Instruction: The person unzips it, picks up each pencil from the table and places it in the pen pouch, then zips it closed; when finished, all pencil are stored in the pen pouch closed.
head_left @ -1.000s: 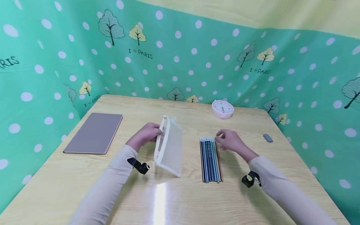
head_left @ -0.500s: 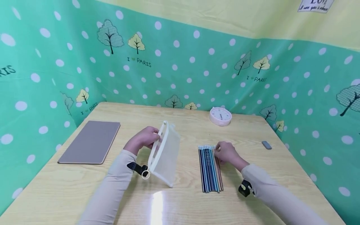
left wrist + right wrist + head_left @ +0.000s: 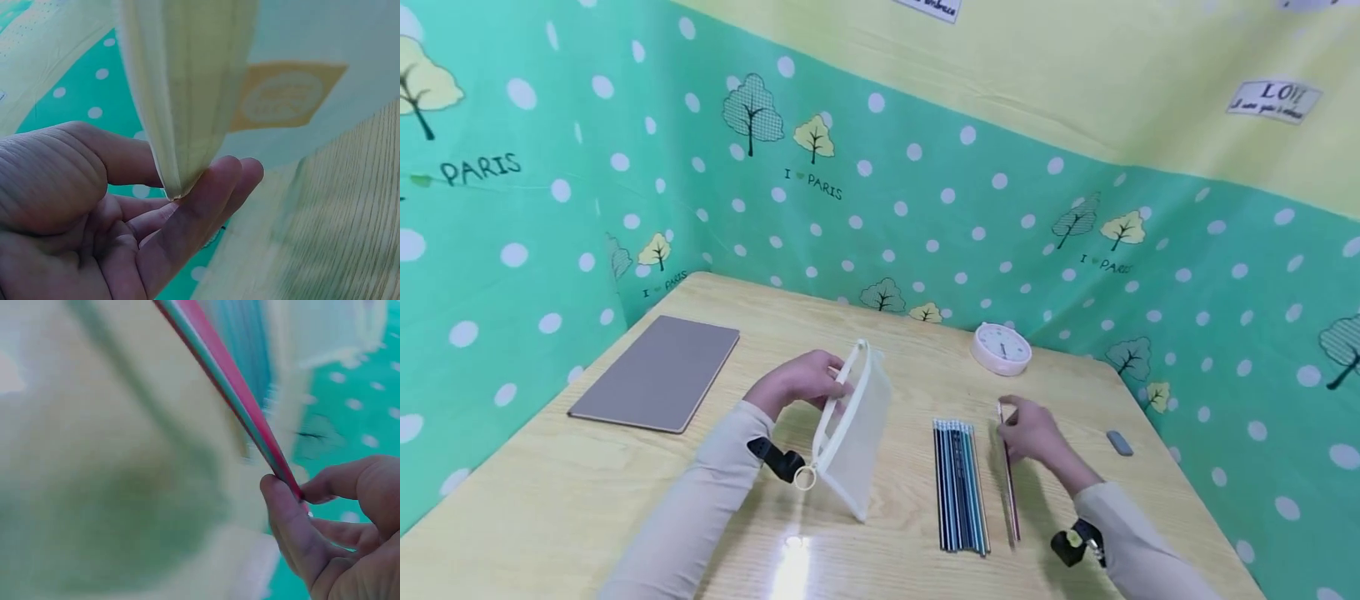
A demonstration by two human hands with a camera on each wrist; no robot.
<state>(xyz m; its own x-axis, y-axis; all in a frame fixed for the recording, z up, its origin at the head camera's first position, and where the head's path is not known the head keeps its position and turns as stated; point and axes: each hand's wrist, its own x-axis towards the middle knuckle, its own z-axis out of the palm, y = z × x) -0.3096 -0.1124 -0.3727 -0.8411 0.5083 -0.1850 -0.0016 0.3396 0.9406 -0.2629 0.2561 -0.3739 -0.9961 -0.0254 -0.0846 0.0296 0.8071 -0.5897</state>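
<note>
A translucent white zipper pouch [image 3: 859, 442] stands tilted in my left hand [image 3: 805, 379], its zipped mouth spread apart. In the left wrist view the thumb and fingers pinch the pouch's edge [image 3: 181, 125], and an orange label [image 3: 284, 97] shows on it. My right hand [image 3: 1032, 429] pinches a red pencil [image 3: 1010, 483] near its eraser end. The right wrist view shows that pencil [image 3: 234, 381] slanting up and away from the fingertips. Left of it, a row of blue and dark pencils [image 3: 958, 487] lies side by side on the table.
A grey-brown notebook [image 3: 658, 372] lies at the table's left. Toward the back stands a round pink clock [image 3: 1002, 348], and a small grey eraser [image 3: 1119, 442] is at the right. A green dotted curtain [image 3: 925, 208] hangs behind the table.
My right hand has taken hold of the red pencil at the row's right end and moved it off to the right. The left hand still holds the pouch; the head view has turned slightly.
</note>
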